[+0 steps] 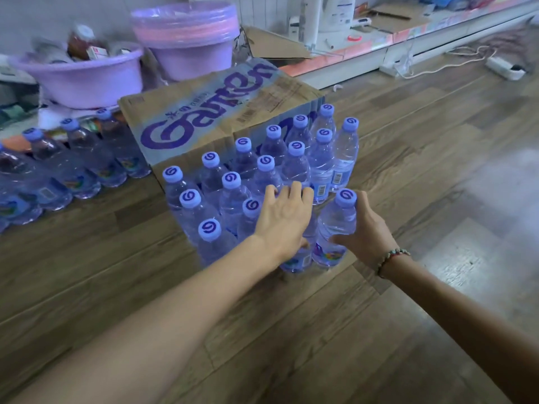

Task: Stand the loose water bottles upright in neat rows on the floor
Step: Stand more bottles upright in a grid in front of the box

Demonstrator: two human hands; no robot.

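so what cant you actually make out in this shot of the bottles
- Head view: the left hand covers the top of the bottle under it, so its cap and the grip are hidden.
- Head view: the bottle row at left runs off the frame's left edge, so its count is unknown.
- Head view: what the purple basin holds is blurred.
- Head view: label print on the bottle in the right hand is too small to read.

Clear water bottles (264,182) with pale blue swirl-marked caps stand upright in tight diagonal rows on the wooden floor (408,170), the far row against a cardboard box (204,118). One bottle (335,228) stands at the block's near right corner. More bottles (73,167) line up left of the box.
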